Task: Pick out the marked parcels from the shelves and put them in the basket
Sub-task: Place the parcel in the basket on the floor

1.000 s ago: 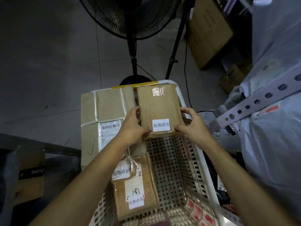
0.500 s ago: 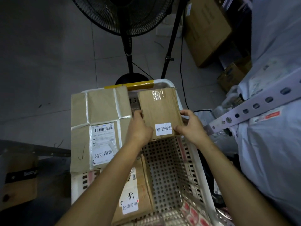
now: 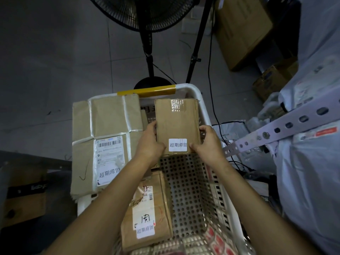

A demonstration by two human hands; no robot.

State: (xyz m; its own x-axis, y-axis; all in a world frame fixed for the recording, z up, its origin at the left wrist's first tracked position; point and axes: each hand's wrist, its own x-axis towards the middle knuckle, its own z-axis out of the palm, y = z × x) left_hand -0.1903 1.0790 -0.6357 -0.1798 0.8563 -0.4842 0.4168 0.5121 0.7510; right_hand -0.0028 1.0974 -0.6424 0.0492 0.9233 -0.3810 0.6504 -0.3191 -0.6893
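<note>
Left hand (image 3: 150, 142) grips the left edge of a small brown cardboard parcel (image 3: 176, 124), thumb laid on its upper face and fingers curled round its side. Right hand (image 3: 207, 142) grips the opposite edge the same way, thumb on top just beside the white printed sticker (image 3: 177, 145) at the parcel's near end. Both hands are clamped on this one parcel.

Parcel position: at the far right corner of the white perforated plastic basket (image 3: 185, 190), with its far end close to the far rim. A strip of clear tape crosses that far end. Whether its underside touches the basket cannot be told.

Other contents noted:
- A large brown cardboard parcel bound with clear tape (image 3: 103, 126) lies over the basket's far left corner and overhangs the left rim. It carries a barcode shipping label and the same printed marking.
- A flat brown paper parcel (image 3: 147, 214) lies on the basket floor along the left side, near end, under the left forearm. It bears a handwritten white label and a white printed sticker.
- A band of yellow tape (image 3: 147, 91) wraps the basket's far rim.

Surroundings: a black pedestal fan (image 3: 147, 15) stands on the grey tiled floor (image 3: 55, 52) beyond the basket. A grey perforated metal shelf strut (image 3: 287, 129) runs past the right rim, with white plastic-wrapped packages (image 3: 312, 181) behind it.
</note>
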